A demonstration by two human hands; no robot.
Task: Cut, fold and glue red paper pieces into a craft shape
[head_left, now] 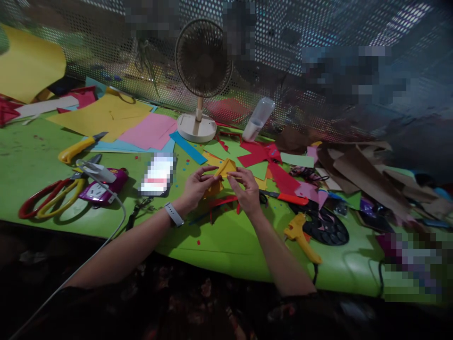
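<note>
A small folded piece of yellow paper (227, 166) is held up between my two hands, over the middle of the green table. My left hand (198, 188) pinches its left side between thumb and fingers; a pale band circles that wrist. On the other side, my right hand (247, 190) has its fingertips closed on the right edge of the paper. Below the hands lie red paper strips (226, 200). Just right of my right hand is a cutter with an orange-red handle (293, 198).
Scissors (53, 198), a yellow-handled cutter (76, 150), a purple power socket (102, 191) and a phone (157, 174) lie left. A fan (204, 61) and a bottle (259, 120) stand behind. Right are a yellow glue gun (300, 236), a black palette (332, 229) and paper scraps (354, 174).
</note>
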